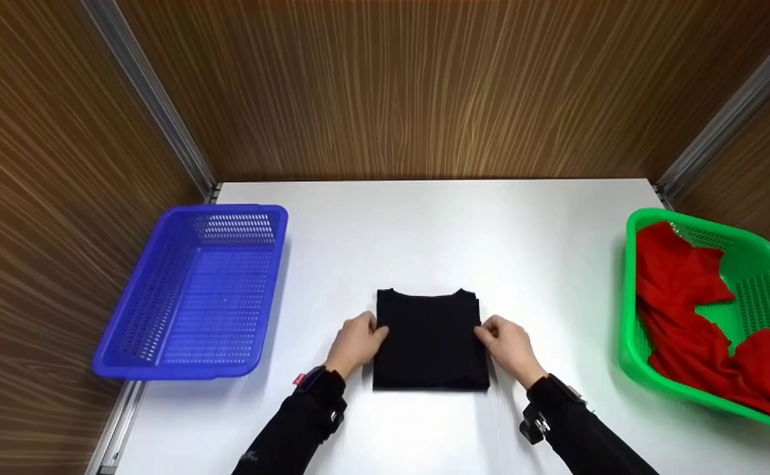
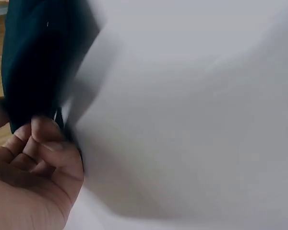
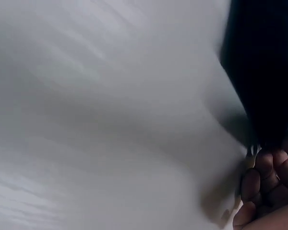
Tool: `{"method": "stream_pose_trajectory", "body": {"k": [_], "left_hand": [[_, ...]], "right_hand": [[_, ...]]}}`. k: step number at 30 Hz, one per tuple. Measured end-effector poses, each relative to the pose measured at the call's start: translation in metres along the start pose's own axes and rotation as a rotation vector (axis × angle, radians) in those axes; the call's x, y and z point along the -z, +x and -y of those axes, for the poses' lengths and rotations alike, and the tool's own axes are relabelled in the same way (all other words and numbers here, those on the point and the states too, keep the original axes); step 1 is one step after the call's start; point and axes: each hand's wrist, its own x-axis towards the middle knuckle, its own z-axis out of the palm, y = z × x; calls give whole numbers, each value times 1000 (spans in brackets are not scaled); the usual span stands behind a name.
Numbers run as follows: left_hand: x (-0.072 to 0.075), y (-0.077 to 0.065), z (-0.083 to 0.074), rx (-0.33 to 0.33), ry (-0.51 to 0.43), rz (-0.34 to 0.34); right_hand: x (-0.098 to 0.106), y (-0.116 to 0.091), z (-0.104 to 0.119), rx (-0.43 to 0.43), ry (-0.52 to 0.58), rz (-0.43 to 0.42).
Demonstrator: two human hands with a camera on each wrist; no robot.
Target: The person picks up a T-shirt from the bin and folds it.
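Note:
A black shirt [image 1: 431, 343], folded into a neat rectangle with its neckline toward the far side, is at the front middle of the white table. My left hand [image 1: 356, 343] pinches its left edge between thumb and curled fingers. At the opposite edge, my right hand [image 1: 507, 346] pinches the cloth in the same way. In the left wrist view the dark fabric [image 2: 36, 62] rises from the fingertips. The right wrist view has the fabric [image 3: 266, 67] meeting the curled fingers [image 3: 266, 165] at the lower right.
To the left stands a blue perforated basket [image 1: 269, 297] with nothing in it. A green basket [image 1: 629, 316] on the right holds crumpled red cloth [image 1: 688, 323]. Wood-grain panels [image 1: 398, 92] enclose the white table [image 1: 437, 237] at the back and both sides.

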Motion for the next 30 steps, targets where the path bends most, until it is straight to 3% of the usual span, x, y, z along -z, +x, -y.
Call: {"method": "stream_pose_trajectory", "body": {"k": [6,14,19,22,25,27,30], "left_hand": [[-1,-16,6,0,-20,0],[-3,-53,20,-30,-42,134],[-9,-62,20,-64,-4,118],[-2,-61,18,-33,-2,153],[17,-52,11,2,73,138],[34,-41,2,-19,182,67],[58,-20,-13,-104,399,-88]], "right_hand": [[-1,-15,2,-4,-24,-8],[4,-56,-1,-27,-41,106],[3,-68,-4,-18,-77,115],[7,-68,-5,-32,-69,124],[21,-58,-6,-14,-99,122],[36,-45,-6,31,-154,107],[58,-21,-4,116,-262,46]]}}
